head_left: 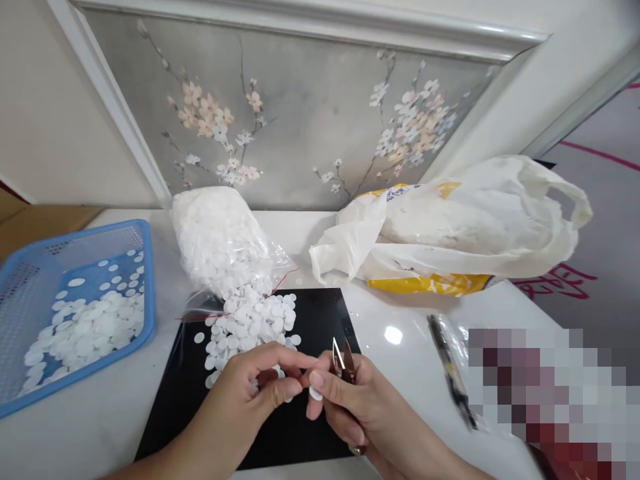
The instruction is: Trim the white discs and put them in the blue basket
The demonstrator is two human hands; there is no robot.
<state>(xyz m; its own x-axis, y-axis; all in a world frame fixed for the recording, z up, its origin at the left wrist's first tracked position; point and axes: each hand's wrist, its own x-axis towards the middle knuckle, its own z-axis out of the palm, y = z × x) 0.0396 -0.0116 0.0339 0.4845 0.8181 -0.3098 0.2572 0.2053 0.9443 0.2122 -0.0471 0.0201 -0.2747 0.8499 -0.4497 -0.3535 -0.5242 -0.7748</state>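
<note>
Right hand point(360, 395) closed: thumb and forefinger pinch one white disc point(316, 394) at the fingertips, while the same hand carries snips point(345, 363), blades up and apart, pointing to the far side. Left hand point(244, 381) meets it from the left, its forefinger tip by the right thumb, the disc just right of its thumb tip. Whether the left fingertips also grip something I cannot tell; the fingers overlap there.

Both hands over the near part of a black board point(320, 310) on the white table point(125, 393). Loose discs point(250, 317) heaped on the board, just beyond the left hand, some partly hidden behind it. At the heap's far edge, a clear bag point(215, 233) full of more. Red tie point(203, 318) lies left of the heap.

Left: blue basket point(150, 280), discs gathered toward its near side. Far right: white carrier bag point(450, 213), lying on its side. Right of the board: a dark pen point(450, 373), apparently in clear wrap.
</note>
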